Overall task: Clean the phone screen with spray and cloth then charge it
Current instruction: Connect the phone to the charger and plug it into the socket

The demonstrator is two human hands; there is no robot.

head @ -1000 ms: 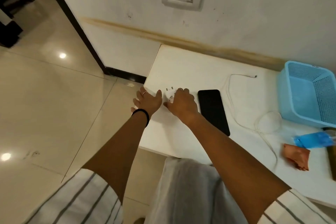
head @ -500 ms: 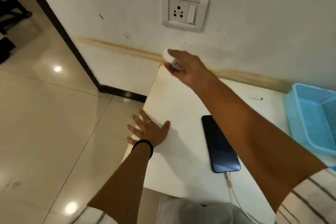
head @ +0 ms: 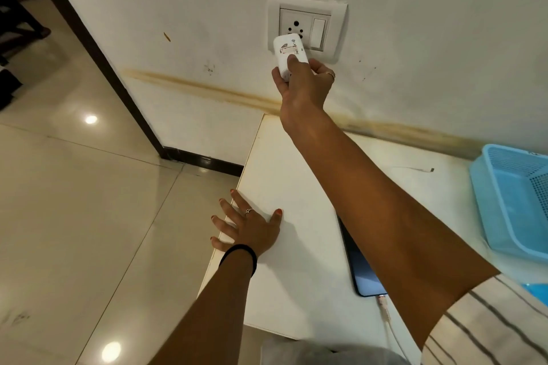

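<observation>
My right hand (head: 305, 84) grips a white charger adapter (head: 287, 49) and holds it up against the lower part of the wall socket (head: 307, 24). Its top edge overlaps the socket's lower holes. The black phone (head: 360, 272) lies on the white table (head: 296, 246), mostly hidden under my right forearm. A white cable (head: 385, 310) is plugged into the phone's near end. My left hand (head: 249, 225) rests flat with spread fingers on the table's left edge.
A light blue plastic basket (head: 513, 201) stands at the table's right side. A blue item (head: 538, 292) peeks in at the right edge. A loose cable end (head: 431, 169) lies near the wall. Tiled floor (head: 74, 201) lies to the left.
My right hand lifted the adapter from the table and carried it up to the wall socket. My left hand moved back and flattened on the table's left edge.
</observation>
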